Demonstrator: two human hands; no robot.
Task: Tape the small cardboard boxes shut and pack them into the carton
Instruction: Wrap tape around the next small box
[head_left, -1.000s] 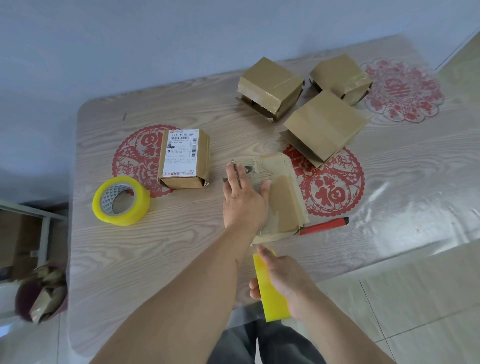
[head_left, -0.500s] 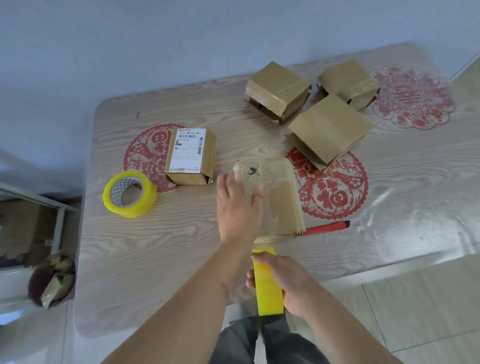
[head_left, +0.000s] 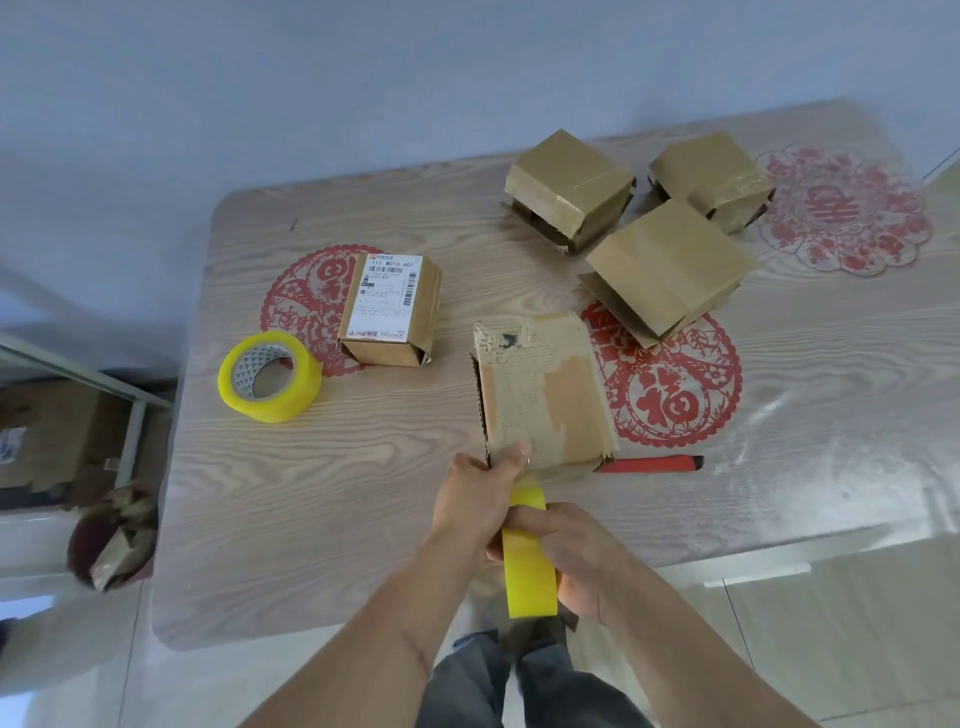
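A: We've got the right hand (head_left: 566, 556) gripping the tape roll (head_left: 530, 564) at the tabletop (head_left: 363, 519) edge, and the left hand (head_left: 480, 499) pinching the near corner of the torn box (head_left: 543, 395), thumb pressing the tape end there.

B: If we pull before that end sticks, we judge it could peel off the ragged cardboard, or drag the light box toward us.

A: The knife (head_left: 649, 463) lies just beside the box. We could knock it.

Five cardboard boxes (head_left: 545, 389), two yellow tape rolls (head_left: 270, 376), one red knife (head_left: 649, 463), three red paper-cuts (head_left: 675, 384).
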